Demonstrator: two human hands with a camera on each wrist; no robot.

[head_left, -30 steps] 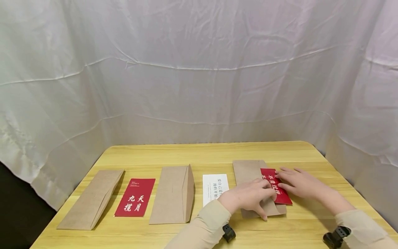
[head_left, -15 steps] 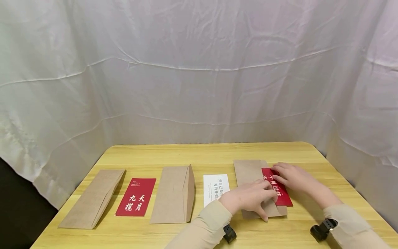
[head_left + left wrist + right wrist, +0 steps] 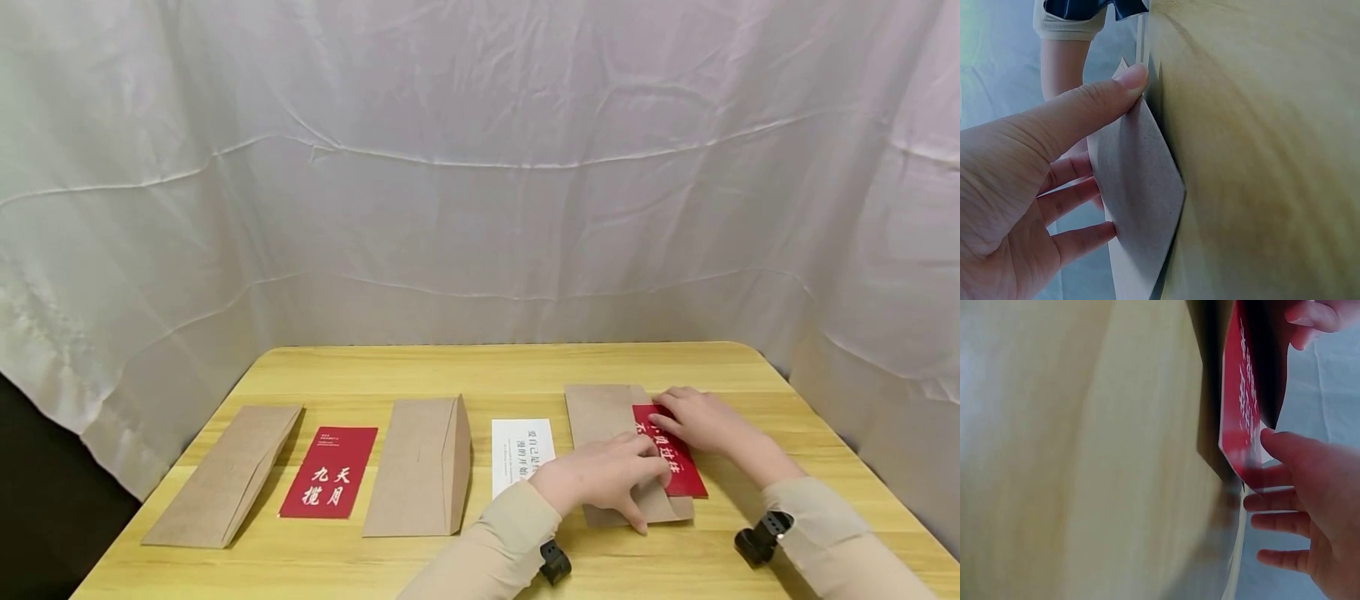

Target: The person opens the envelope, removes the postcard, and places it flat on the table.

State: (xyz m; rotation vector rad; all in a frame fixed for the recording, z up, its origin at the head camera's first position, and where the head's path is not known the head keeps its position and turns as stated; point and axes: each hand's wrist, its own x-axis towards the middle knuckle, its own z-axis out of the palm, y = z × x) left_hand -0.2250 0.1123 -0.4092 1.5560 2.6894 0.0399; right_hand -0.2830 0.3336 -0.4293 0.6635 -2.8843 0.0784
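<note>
My left hand (image 3: 611, 471) holds a kraft paper envelope (image 3: 600, 408) at the table's right, thumb at the near edge, other fingers by the raised mouth. In the left wrist view, that thumb (image 3: 1132, 78) presses the corner of the envelope (image 3: 1144, 169). A red card (image 3: 675, 467) with white writing lies partly in the mouth and sticks out to the right. My right hand (image 3: 708, 421) pinches its far edge. In the right wrist view, the thumb of the right hand (image 3: 1329, 500) is at the red card (image 3: 1238, 425), with the index finger partly behind it.
A white printed card (image 3: 517, 446) lies left of the held envelope. Further left are a second kraft envelope (image 3: 408, 467), another red card (image 3: 330, 471) and a third envelope (image 3: 221, 475). Pale curtains (image 3: 487, 208) hang around the wooden table (image 3: 465, 367).
My right hand has moved left along the red card's far side, from fingers spread over its right edge to its far edge. The left hand and envelope stay nearly still.
</note>
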